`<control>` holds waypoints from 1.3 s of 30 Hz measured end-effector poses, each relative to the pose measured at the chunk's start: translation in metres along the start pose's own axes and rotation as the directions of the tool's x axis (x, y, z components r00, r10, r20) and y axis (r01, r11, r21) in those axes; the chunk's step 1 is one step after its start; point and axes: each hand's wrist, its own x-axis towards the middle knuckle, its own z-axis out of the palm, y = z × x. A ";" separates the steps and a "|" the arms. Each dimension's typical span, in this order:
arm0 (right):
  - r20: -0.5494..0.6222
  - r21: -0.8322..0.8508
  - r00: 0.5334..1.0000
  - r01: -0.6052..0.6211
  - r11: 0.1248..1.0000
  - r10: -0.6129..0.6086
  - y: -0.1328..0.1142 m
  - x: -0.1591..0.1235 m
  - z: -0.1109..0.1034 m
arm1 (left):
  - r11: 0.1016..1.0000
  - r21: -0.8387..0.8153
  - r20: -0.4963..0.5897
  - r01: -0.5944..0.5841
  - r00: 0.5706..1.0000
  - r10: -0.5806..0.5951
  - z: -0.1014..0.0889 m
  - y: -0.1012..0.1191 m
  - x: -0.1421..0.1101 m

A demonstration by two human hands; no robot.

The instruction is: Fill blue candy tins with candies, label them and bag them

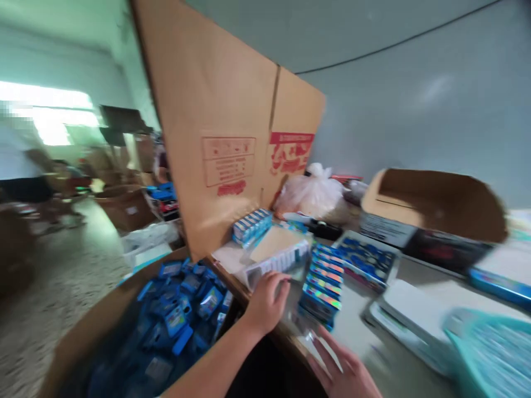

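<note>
My left hand [267,303] is closed at the table's front edge, with thumb and fingertips pinched on a clear plastic wrapper [305,325]. My right hand [342,367] lies lower right, its fingers stretched out and touching the wrapper; motion blurs them slightly. Just beyond both hands stands a row of small blue boxes [322,282] with shiny labels. Behind my left hand is an open white display box [277,260]. Another row of blue packs [251,225] sits farther back against the cardboard.
Below left, a large carton [95,326] holds many blue boxes [176,318]. A tall cardboard sheet [224,99] rises behind the table. To the right are a tray of blue pieces [365,257], white trays [415,315], a teal basket [460,342] and an open carton [435,199]. A person [20,160] stands far left.
</note>
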 end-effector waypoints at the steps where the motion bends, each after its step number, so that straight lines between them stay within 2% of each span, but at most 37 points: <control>1: -0.039 0.034 0.999 0.001 0.999 0.001 -0.007 -0.004 0.002 | 0.987 -0.161 0.042 -0.015 0.999 0.022 -0.001 0.011 -0.009; 2: -0.082 0.050 0.997 0.017 0.999 -0.013 -0.016 -0.009 0.005 | 0.962 -0.273 0.122 0.004 0.992 0.030 -0.003 0.021 -0.017; 3: -0.133 0.037 0.990 0.054 0.998 -0.049 -0.024 -0.012 0.011 | 0.941 -0.333 0.250 0.056 0.968 0.031 -0.004 0.030 -0.023; 5: -0.141 -0.113 0.981 0.121 0.986 -0.136 -0.040 -0.017 0.024 | 0.917 -0.378 0.442 0.129 0.895 0.056 -0.003 0.043 -0.028; 6: -0.121 -0.192 0.976 0.155 0.969 -0.181 -0.047 -0.017 0.029 | 0.906 -0.388 0.496 0.167 0.867 0.053 0.000 0.047 -0.029; 7: -0.100 -0.256 0.970 0.188 0.948 -0.220 -0.052 -0.018 0.034 | 0.891 -0.406 0.517 0.204 0.855 0.039 0.004 0.049 -0.028; 10: -0.060 -0.364 0.953 0.256 0.896 -0.297 -0.063 -0.019 0.040 | 0.813 -0.501 0.490 0.295 0.871 -0.014 0.018 0.049 -0.026; 13: -0.075 -0.401 0.946 0.262 0.878 -0.317 -0.067 -0.021 0.043 | 0.752 -0.571 0.489 0.330 0.872 -0.012 0.023 0.044 -0.026; 15: -0.105 -0.444 0.938 0.253 0.860 -0.330 -0.070 -0.023 0.048 | 0.757 -0.554 0.512 0.346 0.859 -0.018 0.021 0.042 -0.027; 17: -0.126 -0.554 0.911 0.264 0.789 -0.393 -0.075 -0.024 0.054 | 0.793 -0.503 0.554 0.342 0.832 -0.008 0.016 0.044 -0.029; 19: -0.113 -0.632 0.895 0.271 0.726 -0.432 -0.082 -0.023 0.061 | 0.791 -0.502 0.589 0.349 0.808 0.017 0.012 0.046 -0.032; 22: -0.131 -0.676 0.851 0.299 0.674 -0.509 -0.091 -0.023 0.066 | 0.667 -0.566 0.588 0.485 0.804 -0.085 0.008 0.047 -0.034; 25: -0.214 -0.648 0.778 0.340 0.682 -0.591 -0.087 -0.025 0.068 | 0.435 -0.679 0.519 0.592 0.806 -0.285 0.004 0.046 -0.033; 26: -0.245 -0.622 0.778 0.332 0.709 -0.579 -0.082 -0.026 0.069 | 0.338 -0.731 0.490 0.592 0.801 -0.343 0.004 0.046 -0.031; 27: -0.268 -0.587 0.800 0.307 0.749 -0.537 -0.076 -0.027 0.070 | 0.240 -0.778 0.469 0.580 0.792 -0.391 0.003 0.046 -0.030; 29: -0.268 -0.496 0.880 0.222 0.839 -0.392 -0.063 -0.029 0.074 | 0.075 -0.825 0.473 0.561 0.757 -0.451 0.003 0.048 -0.027; 30: -0.250 -0.458 0.915 0.176 0.872 -0.316 -0.057 -0.030 0.077 | 0.027 -0.829 0.486 0.559 0.743 -0.460 0.003 0.050 -0.025; 31: -0.230 -0.427 0.940 0.137 0.894 -0.253 -0.053 -0.031 0.079 | 0.005 -0.831 0.491 0.556 0.739 -0.461 0.004 0.052 -0.025; 33: -0.208 -0.397 0.958 0.103 0.912 -0.199 -0.050 -0.033 0.085 | 0.006 -0.836 0.486 0.548 0.747 -0.454 0.007 0.057 -0.024; 39: -0.262 -0.452 0.935 0.098 0.887 -0.237 -0.067 -0.032 0.089 | 0.039 -0.827 0.492 0.562 0.755 -0.434 0.014 0.072 -0.021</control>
